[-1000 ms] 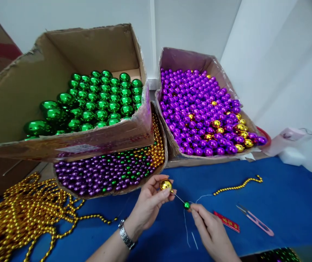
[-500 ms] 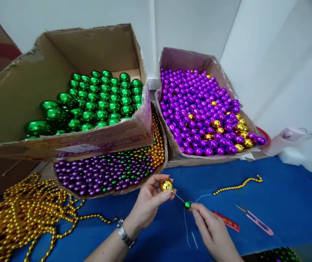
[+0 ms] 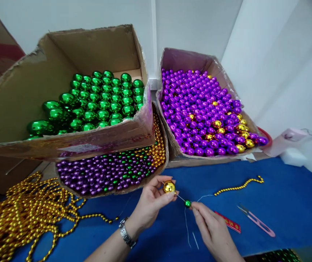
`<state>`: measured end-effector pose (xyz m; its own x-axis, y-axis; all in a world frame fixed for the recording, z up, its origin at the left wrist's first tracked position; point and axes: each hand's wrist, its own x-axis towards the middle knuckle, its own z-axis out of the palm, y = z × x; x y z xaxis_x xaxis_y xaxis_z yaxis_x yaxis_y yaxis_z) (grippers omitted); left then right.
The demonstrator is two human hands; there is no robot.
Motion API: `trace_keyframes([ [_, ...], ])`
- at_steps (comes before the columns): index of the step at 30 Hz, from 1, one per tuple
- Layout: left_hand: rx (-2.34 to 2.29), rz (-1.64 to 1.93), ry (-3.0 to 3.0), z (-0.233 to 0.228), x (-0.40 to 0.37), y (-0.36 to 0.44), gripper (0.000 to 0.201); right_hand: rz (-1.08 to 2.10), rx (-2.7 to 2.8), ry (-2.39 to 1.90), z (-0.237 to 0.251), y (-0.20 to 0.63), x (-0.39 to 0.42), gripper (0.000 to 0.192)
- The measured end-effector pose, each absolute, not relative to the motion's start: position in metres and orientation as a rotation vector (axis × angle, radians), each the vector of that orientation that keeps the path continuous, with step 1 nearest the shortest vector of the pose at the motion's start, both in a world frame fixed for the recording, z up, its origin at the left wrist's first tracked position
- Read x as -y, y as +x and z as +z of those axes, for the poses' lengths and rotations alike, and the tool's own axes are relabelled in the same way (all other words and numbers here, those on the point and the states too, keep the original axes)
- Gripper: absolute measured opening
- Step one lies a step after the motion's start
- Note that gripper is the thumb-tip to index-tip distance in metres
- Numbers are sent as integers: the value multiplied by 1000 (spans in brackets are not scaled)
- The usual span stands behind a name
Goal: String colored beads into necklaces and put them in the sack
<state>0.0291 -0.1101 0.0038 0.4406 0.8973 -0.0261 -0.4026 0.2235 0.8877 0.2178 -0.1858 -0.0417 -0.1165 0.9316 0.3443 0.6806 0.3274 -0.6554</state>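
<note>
- Between the hands runs the needle (image 3: 181,198), thin and straight; its long axis slopes from the gold ball (image 3: 169,186) down and rightward to the green bead (image 3: 188,203), so the bead lies below and to the right of the ball, near but apart.
- The left hand (image 3: 151,203) is closed around the gold ball, thumb in front and fingers behind; this is the hand nearer the ball.
- The right hand (image 3: 212,222) is closed in a pinch beside the green bead, seemingly on the needle's end; the fingertips hide the exact grip. This hand is nearer the bead.
- The gold ball is round, shiny and mirror-like, clearly bigger than the bead; whether the needle comes out its far side cannot be told.
- The green bead is small, round and glossy, with the needle meeting it.
- Pale thread (image 3: 186,223) hangs below the bead; another stretch leads to a short gold strand (image 3: 239,187) on the blue surface (image 3: 289,203).
- Near the right hand lie a red packet (image 3: 232,223) and pink snips (image 3: 259,222).
</note>
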Motion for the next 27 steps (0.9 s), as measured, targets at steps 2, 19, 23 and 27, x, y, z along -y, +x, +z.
trace_keyframes([
  [2,-623,920,992,4,112,30,38,499,1848,-1424,-39,214,186,22],
  [19,-1757,306,2707,12,45,-100,23,596,1760,-1464,-47,215,190,21],
  [23,-1657,223,2810,10,49,-105,22,616,1763,-1452,-48,215,189,21],
  [27,-1673,301,2825,8,49,-104,22,615,1765,-1448,-49,215,190,20],
])
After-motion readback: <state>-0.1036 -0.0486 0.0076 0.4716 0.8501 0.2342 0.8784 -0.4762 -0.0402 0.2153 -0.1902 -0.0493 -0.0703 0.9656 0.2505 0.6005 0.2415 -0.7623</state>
